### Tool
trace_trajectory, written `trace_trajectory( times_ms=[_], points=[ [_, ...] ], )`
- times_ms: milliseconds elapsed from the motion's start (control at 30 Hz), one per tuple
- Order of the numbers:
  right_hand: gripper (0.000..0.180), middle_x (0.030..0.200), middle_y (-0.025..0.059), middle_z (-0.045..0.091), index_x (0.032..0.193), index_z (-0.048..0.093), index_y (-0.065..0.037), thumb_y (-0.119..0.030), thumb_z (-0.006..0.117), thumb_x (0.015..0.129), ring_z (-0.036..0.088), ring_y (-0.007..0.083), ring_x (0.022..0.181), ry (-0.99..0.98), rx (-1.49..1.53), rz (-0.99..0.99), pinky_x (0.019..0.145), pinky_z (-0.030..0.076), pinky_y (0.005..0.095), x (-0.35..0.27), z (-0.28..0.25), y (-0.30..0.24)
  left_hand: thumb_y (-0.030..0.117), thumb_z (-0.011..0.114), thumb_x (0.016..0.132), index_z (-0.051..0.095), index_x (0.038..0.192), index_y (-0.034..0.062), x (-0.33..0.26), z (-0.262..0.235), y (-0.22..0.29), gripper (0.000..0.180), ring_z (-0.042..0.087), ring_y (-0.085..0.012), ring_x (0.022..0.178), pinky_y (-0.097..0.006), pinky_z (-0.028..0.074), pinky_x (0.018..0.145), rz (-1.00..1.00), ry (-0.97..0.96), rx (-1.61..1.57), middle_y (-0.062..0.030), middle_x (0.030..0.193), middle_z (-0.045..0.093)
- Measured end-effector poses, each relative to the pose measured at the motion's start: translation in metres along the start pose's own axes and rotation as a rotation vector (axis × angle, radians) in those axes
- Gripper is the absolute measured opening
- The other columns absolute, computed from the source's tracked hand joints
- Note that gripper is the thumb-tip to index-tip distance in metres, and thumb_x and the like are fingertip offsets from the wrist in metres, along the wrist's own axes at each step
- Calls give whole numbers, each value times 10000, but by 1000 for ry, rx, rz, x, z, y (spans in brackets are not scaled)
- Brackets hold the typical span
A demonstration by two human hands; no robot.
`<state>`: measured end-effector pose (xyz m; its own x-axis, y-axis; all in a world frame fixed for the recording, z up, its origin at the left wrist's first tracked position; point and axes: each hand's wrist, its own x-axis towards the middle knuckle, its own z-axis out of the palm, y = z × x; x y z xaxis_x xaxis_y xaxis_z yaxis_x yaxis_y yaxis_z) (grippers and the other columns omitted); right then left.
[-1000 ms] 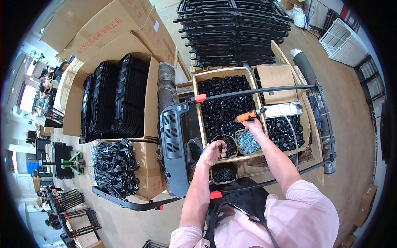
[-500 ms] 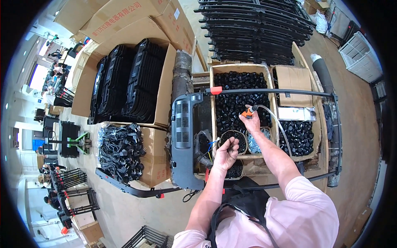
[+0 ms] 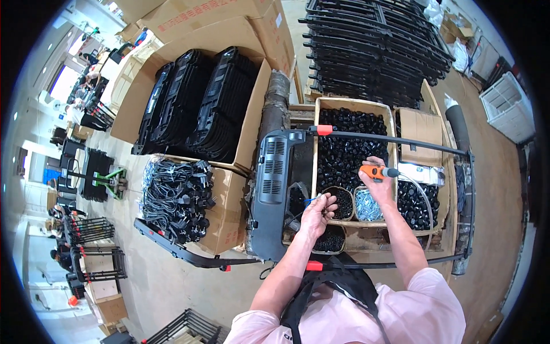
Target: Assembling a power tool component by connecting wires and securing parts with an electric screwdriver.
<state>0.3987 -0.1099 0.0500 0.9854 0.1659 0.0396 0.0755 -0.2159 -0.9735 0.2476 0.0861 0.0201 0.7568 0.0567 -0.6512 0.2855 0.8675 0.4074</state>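
Observation:
My right hand [image 3: 379, 186] is wrapped round an orange power screwdriver [image 3: 373, 171] with a thin pale hose, above a box of black plastic caps [image 3: 350, 135]. My left hand [image 3: 318, 215] is closed with its fingertips pinched together; what they hold, if anything, is too small to make out. A blue wire end [image 3: 311, 200] shows right beside those fingertips. Under both arms lies a black tubular frame [image 3: 395, 139] with a grey vented housing [image 3: 269, 198] at its left end. Round tubs of small black screws [image 3: 344, 202] and silver screws [image 3: 367, 206] stand near the hands.
Bundled black power cords [image 3: 177, 198] lie on a carton at left, behind them a large carton of black plastic housings [image 3: 215, 109]. Stacked black frames [image 3: 372, 54] stand at the back. A white plastic crate [image 3: 507, 109] sits at far right. Other people work at far left.
The whole view has shifted. My left hand has moved leftward over the parts, closer to the wire. The screwdriver has swung round to lie nearly level, still in my right hand.

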Motion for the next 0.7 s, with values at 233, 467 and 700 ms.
trace_trajectory(
  times_ms=[233, 467, 700],
  points=[
    [457, 1246, 163, 731, 1295, 624, -2, -81, 822, 890, 695, 207, 1160, -147, 130, -75, 1057, 554, 377, -21, 28, -96, 365, 660, 1073, 713, 1249, 111, -5, -1, 44, 314, 653, -116, 748, -243, 546, 643, 33, -1, -157, 2, 976, 749],
    [567, 1272, 198, 717, 1371, 534, -3, -75, 833, 894, 688, 239, 1211, -338, 318, -90, 1069, 561, 398, -27, 98, -158, 404, 640, 1077, 699, 1156, 135, 1, -10, 99, 286, 598, -80, 704, -221, 495, 572, 32, -60, -431, 51, 871, 685],
    [529, 1237, 179, 729, 1322, 549, -13, -123, 839, 893, 696, 234, 1184, -334, 261, -128, 1056, 560, 398, -26, 141, -157, 378, 595, 1103, 670, 1148, 108, 3, -27, 124, 285, 604, -95, 703, -231, 499, 569, 38, -160, -571, 35, 843, 656]
  ],
)
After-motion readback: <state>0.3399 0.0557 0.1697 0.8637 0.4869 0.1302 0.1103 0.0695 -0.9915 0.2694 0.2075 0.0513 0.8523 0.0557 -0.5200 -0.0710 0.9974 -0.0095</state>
